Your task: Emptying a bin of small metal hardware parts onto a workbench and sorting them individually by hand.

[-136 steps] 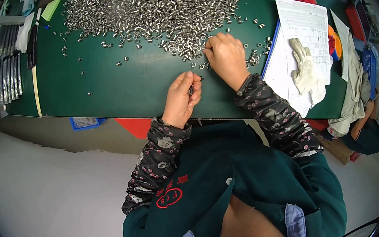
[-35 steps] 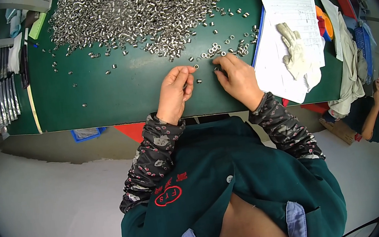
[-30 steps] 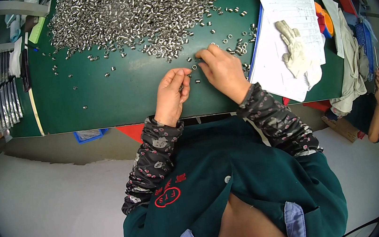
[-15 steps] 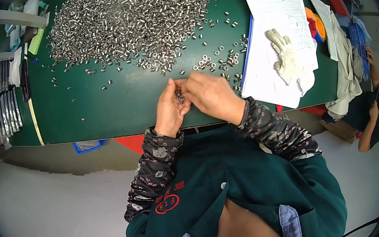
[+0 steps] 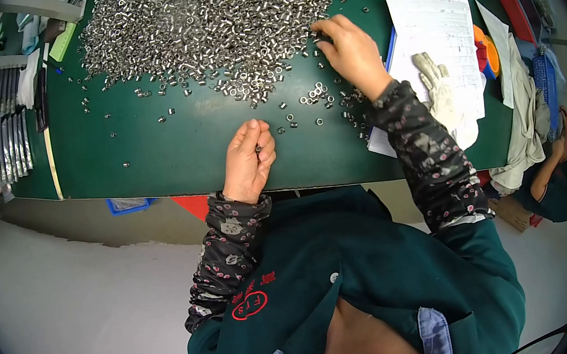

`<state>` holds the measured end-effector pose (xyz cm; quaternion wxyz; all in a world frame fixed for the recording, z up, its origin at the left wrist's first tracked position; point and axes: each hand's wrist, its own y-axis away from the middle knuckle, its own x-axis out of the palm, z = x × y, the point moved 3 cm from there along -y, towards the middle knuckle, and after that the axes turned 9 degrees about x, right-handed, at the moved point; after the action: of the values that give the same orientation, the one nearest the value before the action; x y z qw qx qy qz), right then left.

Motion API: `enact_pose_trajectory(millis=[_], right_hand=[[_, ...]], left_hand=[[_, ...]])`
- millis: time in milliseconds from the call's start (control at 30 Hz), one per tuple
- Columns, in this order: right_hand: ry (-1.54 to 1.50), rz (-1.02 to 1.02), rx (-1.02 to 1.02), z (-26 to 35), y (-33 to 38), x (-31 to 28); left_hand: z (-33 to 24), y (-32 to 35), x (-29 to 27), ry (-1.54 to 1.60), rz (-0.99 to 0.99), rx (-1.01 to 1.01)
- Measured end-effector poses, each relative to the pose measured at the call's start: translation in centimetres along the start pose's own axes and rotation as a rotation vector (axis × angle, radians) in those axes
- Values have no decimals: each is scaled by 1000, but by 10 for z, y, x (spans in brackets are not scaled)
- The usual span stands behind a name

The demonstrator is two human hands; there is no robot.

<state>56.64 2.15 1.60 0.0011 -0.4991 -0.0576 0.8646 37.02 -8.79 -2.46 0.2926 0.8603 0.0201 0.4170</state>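
Small shiny metal rings lie in a large heap [image 5: 209, 30] on the green table. My left hand [image 5: 249, 158] is curled palm up near the table's front edge. Metal rings [image 5: 258, 149] show between its bent fingers, though most of what it holds is hidden. Farther off to the right, my right hand [image 5: 353, 55] reaches to the heap's right edge. Its thumb and forefinger are bent and apart beside the rings there, and no ring shows clearly held. A loose group of rings [image 5: 316, 93] lies between my two hands.
Papers on a blue board [image 5: 414, 26] lie at the right, with a white glove [image 5: 434, 77] on top. Bagged dark strips [image 5: 7, 147] stand along the left side. A blue basket [image 5: 546, 77] and another person [image 5: 554, 186] are at the far right.
My right hand has left my left hand and moved away and right to the heap's edge. The left hand has stayed near its place, fingers curled. The view has shifted slightly.
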Motion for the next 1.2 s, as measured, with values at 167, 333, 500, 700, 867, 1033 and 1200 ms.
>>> enact_pose_trajectory(millis=[167,333,500,700,867,1033,1200], right_hand=[[117,42,9,6,-7,15],[111,74,-37,2,8,14],[-200,93,136,-17,18,6],[-313,146,305,-29,19,-2],[-264,171,253,-32,10,1],[-55,108,148,1,-4,4],[133,51,95,3,-14,23]], left_hand=[[1,2,0,-23,-33,-4],[2,0,3,-20,-26,5],[5,-3,11,-26,-8,-3],[13,-7,17,-18,28,-12],[16,-8,21,-20,4,-1],[17,-7,21,-16,-16,13],[17,-7,26,-20,-26,34]])
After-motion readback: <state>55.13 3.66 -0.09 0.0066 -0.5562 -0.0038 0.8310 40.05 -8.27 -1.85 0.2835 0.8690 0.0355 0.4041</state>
